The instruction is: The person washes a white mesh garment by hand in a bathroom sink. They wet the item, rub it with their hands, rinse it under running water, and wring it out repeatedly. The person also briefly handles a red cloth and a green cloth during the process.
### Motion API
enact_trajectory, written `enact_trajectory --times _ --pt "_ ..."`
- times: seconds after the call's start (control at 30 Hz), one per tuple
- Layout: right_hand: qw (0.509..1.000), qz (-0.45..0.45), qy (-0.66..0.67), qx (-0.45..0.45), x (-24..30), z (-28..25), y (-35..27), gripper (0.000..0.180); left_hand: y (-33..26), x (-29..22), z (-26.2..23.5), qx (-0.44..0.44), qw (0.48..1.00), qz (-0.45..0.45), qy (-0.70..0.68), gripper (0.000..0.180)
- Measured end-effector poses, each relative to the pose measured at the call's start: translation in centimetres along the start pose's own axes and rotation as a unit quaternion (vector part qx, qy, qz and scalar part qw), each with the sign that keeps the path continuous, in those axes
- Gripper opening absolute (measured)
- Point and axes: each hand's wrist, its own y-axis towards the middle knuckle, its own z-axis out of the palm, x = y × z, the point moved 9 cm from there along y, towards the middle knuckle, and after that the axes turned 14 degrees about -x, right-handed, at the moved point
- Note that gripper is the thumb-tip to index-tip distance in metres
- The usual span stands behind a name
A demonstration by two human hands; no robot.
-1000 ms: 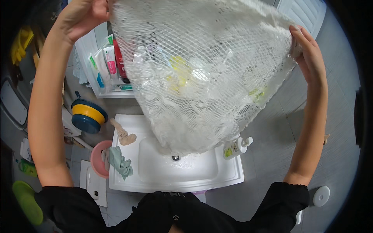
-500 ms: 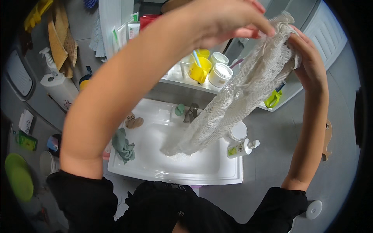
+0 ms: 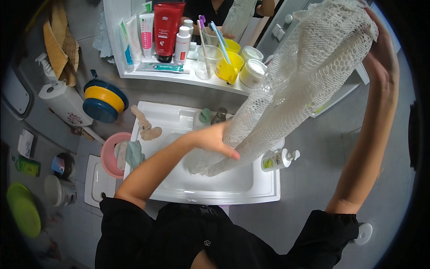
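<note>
A long piece of white lace fabric (image 3: pixel 286 89) hangs slanting from the upper right down into the white washbasin (image 3: pixel 174 190). Its top is raised high in my right hand (image 3: pixel 383 56), which is closed on it, with the fingertips partly hidden by the cloth. Lower down, my left hand (image 3: pixel 212 138) is wrapped round the hanging length, the thumb in front and the other fingers behind it. The fabric's bottom end rests in the basin. The faucet (image 3: pixel 220 115) stands just behind my left hand, partly covered.
On the basin's left rim lie a beige sock-like cloth (image 3: pixel 145 125) and a grey-green cloth (image 3: pixel 134 154), beside a pink bowl (image 3: pixel 109 154). A white pump bottle (image 3: pixel 275 160) sits at the right rim. Toiletries and cups, including a yellow cup (image 3: pixel 228 69), fill the shelf (image 3: pixel 156 81) behind.
My left hand has come down from the top of the fabric to its lower middle. My right hand has moved slightly right, and the fabric hangs more spread out.
</note>
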Motion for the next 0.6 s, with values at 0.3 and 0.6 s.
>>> enact_trajectory --times 0.3,0.6 --pt "0.891 0.111 -0.074 -0.433 -18.0 -8.7 -13.7 0.027 -9.2 17.7 -5.7 -0.050 0.963 -0.265 -0.009 0.055" --pt "0.758 0.369 -0.504 -0.188 -58.5 -17.8 -32.0 0.076 -12.2 31.4 -10.1 -0.234 0.846 -0.404 0.258 0.063"
